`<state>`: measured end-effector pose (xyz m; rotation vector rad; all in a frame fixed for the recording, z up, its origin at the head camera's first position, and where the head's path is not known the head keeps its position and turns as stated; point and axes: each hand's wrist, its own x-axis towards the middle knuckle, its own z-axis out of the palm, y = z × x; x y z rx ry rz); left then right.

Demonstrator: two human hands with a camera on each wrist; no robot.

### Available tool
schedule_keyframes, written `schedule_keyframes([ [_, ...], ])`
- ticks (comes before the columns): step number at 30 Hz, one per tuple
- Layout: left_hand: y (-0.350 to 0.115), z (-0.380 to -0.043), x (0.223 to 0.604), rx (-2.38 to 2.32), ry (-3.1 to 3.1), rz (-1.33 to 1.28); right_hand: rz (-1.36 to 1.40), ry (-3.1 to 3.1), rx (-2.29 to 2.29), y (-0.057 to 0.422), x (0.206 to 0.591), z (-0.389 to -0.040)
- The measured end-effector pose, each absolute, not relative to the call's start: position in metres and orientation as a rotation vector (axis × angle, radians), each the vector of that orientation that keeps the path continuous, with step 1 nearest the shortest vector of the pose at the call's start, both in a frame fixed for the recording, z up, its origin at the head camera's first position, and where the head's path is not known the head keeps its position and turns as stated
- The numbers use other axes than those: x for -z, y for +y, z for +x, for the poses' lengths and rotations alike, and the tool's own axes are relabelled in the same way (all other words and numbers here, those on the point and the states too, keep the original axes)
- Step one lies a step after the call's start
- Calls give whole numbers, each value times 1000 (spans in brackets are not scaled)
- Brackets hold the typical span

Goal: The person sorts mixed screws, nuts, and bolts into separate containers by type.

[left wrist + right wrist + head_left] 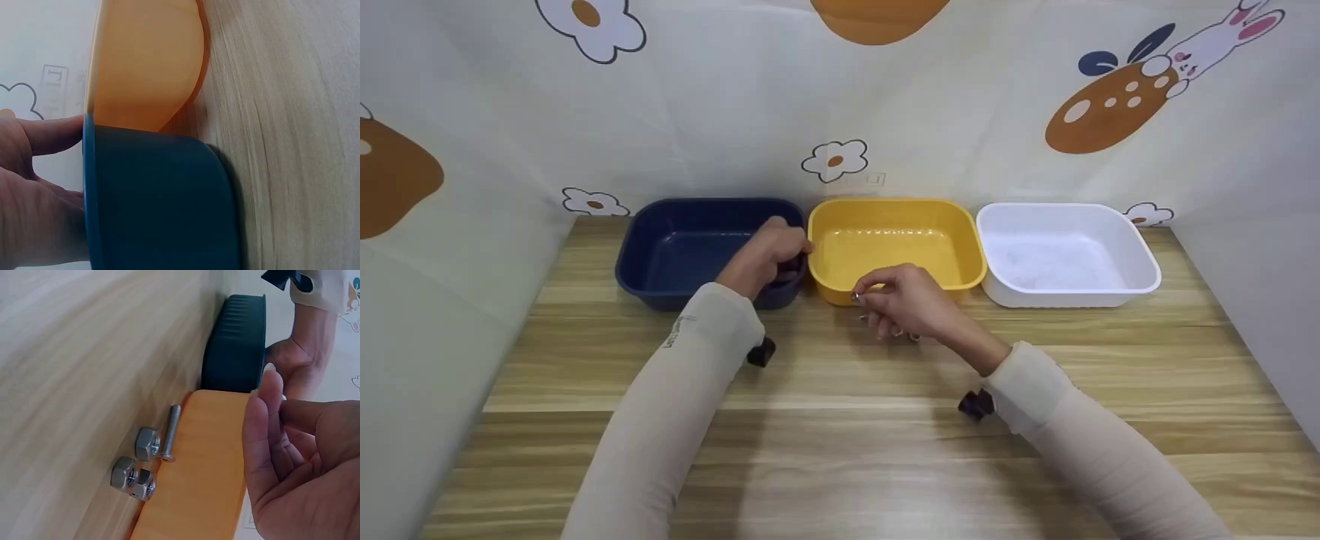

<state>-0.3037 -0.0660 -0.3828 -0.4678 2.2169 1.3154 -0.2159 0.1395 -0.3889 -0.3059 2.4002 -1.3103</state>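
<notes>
My left hand point(771, 255) reaches over the right end of the navy blue bin point(639, 289). Its thumb touches the rim beside the yellow bin, while the other fingers drop inside, largely hidden. In front of the yellow bin point(885, 212), my right hand point(911, 300) pinches a small shiny metal piece point(856, 297) between thumb and fingertips. Its kind is too small to tell. Below that hand, three hex nuts, one nearest the bolt point(148, 443), lie on the table against the yellow bin's front. A metal bolt point(172, 427) lies beside them.
To the right of the yellow bin stands a white bin point(1147, 281). All three bins form a row on the wood-grain table point(840, 465), along a patterned cloth backdrop point(720, 112). Pale walls of cloth rise at both sides.
</notes>
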Motion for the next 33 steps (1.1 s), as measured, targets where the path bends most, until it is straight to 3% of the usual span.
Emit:
schedule_keyframes([
  [33, -67, -300, 381, -1354, 2197, -460, 44, 2032, 1962, 162, 381, -256],
])
